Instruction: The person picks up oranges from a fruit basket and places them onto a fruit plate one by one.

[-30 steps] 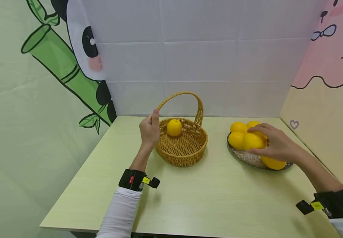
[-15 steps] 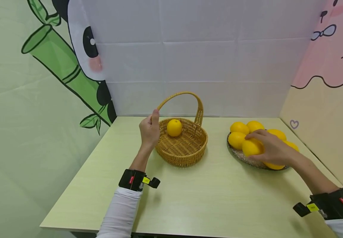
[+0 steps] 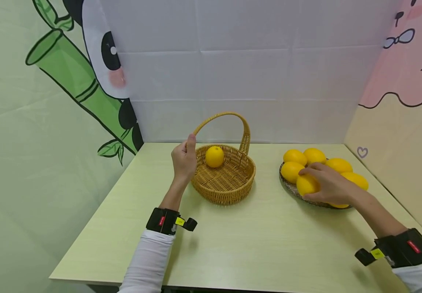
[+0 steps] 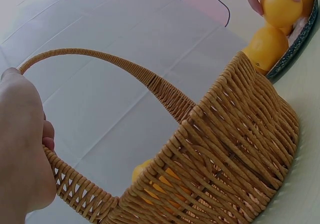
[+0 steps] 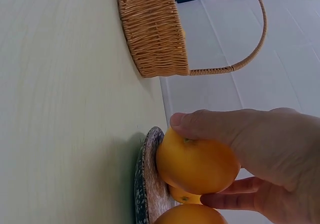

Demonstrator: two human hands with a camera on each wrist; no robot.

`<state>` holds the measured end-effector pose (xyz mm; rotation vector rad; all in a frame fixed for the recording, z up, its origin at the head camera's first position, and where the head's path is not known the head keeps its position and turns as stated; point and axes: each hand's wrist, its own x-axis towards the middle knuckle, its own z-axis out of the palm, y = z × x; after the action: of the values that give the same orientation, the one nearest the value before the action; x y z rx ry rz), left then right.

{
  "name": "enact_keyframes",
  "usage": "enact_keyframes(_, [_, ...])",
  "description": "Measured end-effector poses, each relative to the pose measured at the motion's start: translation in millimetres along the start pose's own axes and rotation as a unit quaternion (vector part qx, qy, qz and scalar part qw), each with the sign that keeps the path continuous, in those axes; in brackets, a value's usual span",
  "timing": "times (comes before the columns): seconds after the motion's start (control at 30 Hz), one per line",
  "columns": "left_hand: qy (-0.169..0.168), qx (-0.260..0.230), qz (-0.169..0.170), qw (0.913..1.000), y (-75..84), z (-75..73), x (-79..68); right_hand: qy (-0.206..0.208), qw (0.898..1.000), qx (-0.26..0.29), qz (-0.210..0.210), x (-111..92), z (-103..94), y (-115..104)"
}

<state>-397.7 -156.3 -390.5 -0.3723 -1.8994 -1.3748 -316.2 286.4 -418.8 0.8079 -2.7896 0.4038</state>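
My left hand grips the arched handle of a round wicker basket near the left end. A single orange lies inside, toward the back; the weave half hides it in the left wrist view. At the right, my right hand holds another orange between thumb and fingers, over the near left part of a speckled plate. In the right wrist view this orange overlaps the plate's inner surface, with a stem mark facing the camera. Several more yellow-orange fruits lie around it on the plate.
Both things stand on a pale wooden table, the plate right of the basket. A white cloth wall rises behind the table's back edge, and a cream printed wall runs along the right side.
My right hand has shifted slightly left and down with the orange, exposing more fruits behind it. The left hand and basket have stayed in place.
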Motion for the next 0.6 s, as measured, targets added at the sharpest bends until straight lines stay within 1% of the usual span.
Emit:
enact_keyframes(0.13, [-0.002,-0.005,0.000,1.0000,-0.5,-0.1,0.3,-0.002,1.000,-0.004,0.004,1.8,3.1,0.6])
enact_keyframes(0.37, [0.001,-0.005,-0.006,1.0000,0.7,-0.7,0.2,0.005,1.000,-0.011,-0.013,4.0,6.9,-0.7])
enact_keyframes(0.5, [0.001,-0.005,-0.012,0.9999,0.6,-0.6,-0.2,-0.001,1.000,-0.013,-0.009,3.7,8.2,-2.8])
enact_keyframes(0.6, [0.001,-0.004,-0.010,0.9999,0.5,-0.3,0.0,-0.004,1.000,-0.014,-0.006,3.7,8.8,-3.6])
